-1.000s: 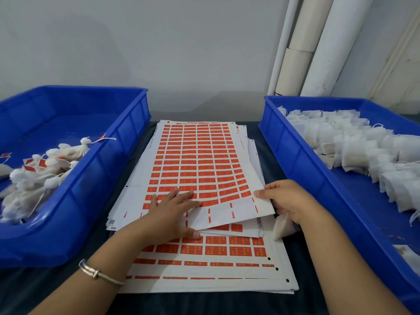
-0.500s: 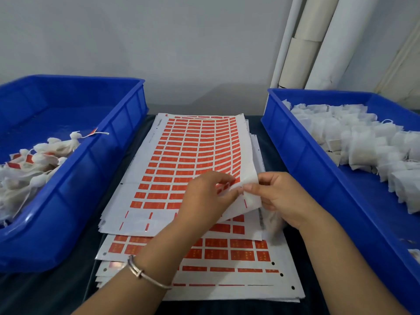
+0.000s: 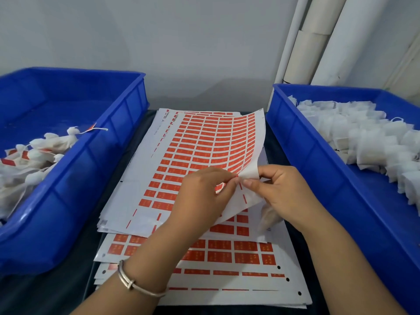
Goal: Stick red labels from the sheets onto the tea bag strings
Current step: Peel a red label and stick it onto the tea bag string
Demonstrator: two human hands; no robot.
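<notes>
Both hands pinch at the lifted right edge of the top label sheet (image 3: pixel 204 153) mid-table, left hand (image 3: pixel 200 196) picking a red label, right hand (image 3: pixel 284 192) curling the backing w/ a tea bag (image 3: pixel 269 218) tucked under it; risk: label tears or folds onto itself if peeled too fast.

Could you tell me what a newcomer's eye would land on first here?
Probably the top label sheet in the middle, its rows of red labels curling upward as the left hand and right hand pinch its near right corner. Either side stand blue bins: the right bin heaped with white tea bags.
</notes>
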